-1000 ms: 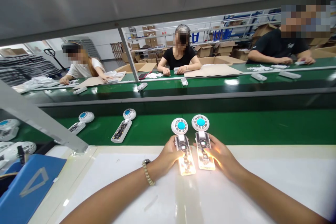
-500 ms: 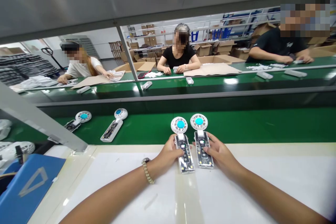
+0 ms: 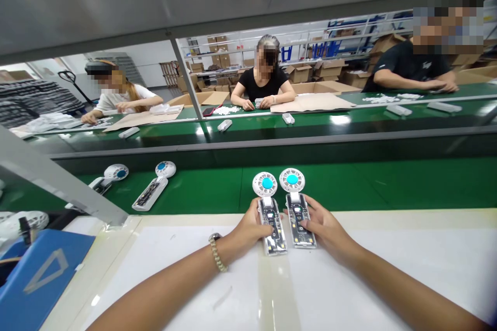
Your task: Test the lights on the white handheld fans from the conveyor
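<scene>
Two small hand-held fans lie side by side at the white table's [image 3: 388,264] far edge, their round white heads with blue centres reaching over the green belt [image 3: 368,186]. Both have open handles showing circuit boards. My left hand [image 3: 248,227] grips the left fan [image 3: 271,212] by its handle, thumb on the board. My right hand [image 3: 324,227] holds the right fan [image 3: 295,207] the same way. No lights glow on either handle.
Two more open fans [image 3: 153,186] [image 3: 106,178] lie on the belt at the left. A blue tray [image 3: 42,269] sits at the near left. A slanted metal post [image 3: 58,181] crosses the left side. Three people work at a second belt beyond.
The bright lights on both fan handles, lit one second ago, have gone out. The two loose fans on the belt have drifted left. My hands have stayed in place.
</scene>
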A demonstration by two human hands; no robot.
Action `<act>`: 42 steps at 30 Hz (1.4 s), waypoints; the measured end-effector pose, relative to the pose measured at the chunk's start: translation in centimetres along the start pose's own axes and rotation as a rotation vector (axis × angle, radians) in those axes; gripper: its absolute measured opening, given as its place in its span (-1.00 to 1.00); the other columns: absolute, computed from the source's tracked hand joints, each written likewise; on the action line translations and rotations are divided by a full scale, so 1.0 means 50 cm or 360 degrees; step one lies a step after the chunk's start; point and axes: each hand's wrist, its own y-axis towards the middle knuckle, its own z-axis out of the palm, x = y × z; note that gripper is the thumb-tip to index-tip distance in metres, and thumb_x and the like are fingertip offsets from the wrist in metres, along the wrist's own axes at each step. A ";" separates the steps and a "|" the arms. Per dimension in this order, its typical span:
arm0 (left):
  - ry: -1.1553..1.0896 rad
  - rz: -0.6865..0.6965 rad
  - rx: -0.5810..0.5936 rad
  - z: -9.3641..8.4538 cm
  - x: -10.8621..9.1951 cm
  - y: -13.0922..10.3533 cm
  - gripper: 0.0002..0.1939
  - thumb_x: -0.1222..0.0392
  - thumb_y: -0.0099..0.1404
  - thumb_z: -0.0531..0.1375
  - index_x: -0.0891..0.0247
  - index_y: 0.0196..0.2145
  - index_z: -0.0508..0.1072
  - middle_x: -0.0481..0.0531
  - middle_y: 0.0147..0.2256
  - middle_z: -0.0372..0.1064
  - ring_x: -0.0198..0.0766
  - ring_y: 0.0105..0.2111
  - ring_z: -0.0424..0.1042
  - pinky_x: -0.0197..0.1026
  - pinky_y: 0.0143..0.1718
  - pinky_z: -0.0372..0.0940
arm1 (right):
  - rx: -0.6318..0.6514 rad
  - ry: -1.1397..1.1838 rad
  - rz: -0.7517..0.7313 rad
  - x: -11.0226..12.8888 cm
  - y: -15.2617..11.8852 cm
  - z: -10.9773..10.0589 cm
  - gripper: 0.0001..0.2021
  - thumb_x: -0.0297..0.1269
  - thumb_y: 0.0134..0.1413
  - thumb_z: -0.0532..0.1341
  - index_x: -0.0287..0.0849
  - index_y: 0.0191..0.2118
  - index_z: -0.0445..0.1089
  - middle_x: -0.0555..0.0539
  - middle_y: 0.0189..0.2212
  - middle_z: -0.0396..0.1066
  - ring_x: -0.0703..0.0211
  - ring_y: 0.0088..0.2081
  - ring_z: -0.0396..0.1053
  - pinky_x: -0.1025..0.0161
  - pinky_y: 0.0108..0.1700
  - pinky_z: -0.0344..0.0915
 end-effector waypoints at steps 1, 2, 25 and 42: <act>0.0000 -0.0010 -0.0003 -0.001 0.000 0.000 -0.36 0.45 -0.16 0.29 0.22 -0.11 0.15 0.10 -0.18 0.29 -0.08 -0.14 0.34 -0.12 -0.22 0.26 | 0.0012 0.0008 -0.0005 0.001 0.000 0.000 -0.39 -0.26 -0.15 0.33 -0.02 0.05 0.09 -0.15 -0.04 0.34 -0.06 -0.02 0.31 -0.04 0.00 0.22; -0.0002 -0.0018 -0.0009 -0.001 0.000 0.000 -0.36 0.45 -0.16 0.29 0.22 -0.11 0.16 0.09 -0.17 0.29 -0.07 -0.13 0.33 -0.11 -0.22 0.26 | 0.0020 0.0011 -0.0011 0.001 0.000 0.001 -0.39 -0.27 -0.15 0.33 -0.01 0.05 0.10 -0.14 -0.06 0.35 -0.06 -0.02 0.31 -0.04 -0.01 0.22; -0.0040 -0.0007 0.0013 0.003 -0.007 -0.006 -0.42 0.44 -0.13 0.29 0.23 -0.14 0.20 0.12 -0.14 0.27 -0.03 -0.08 0.29 -0.10 -0.18 0.24 | 0.0001 -0.0020 0.0039 0.004 -0.002 -0.001 -0.37 -0.25 -0.16 0.33 -0.02 0.07 0.08 -0.16 -0.07 0.36 -0.08 -0.03 0.32 -0.03 -0.05 0.26; -0.0263 -0.0157 -0.0058 0.007 -0.015 -0.001 -0.58 0.04 0.03 0.29 0.30 -0.22 0.30 0.10 -0.29 0.37 -0.20 -0.38 0.43 -0.20 -0.34 0.28 | 0.0087 0.0118 0.0273 0.043 -0.008 0.016 -0.60 0.05 -0.07 0.14 -0.12 -0.18 0.33 -0.13 -0.32 0.47 -0.02 -0.32 0.44 0.03 -0.17 0.30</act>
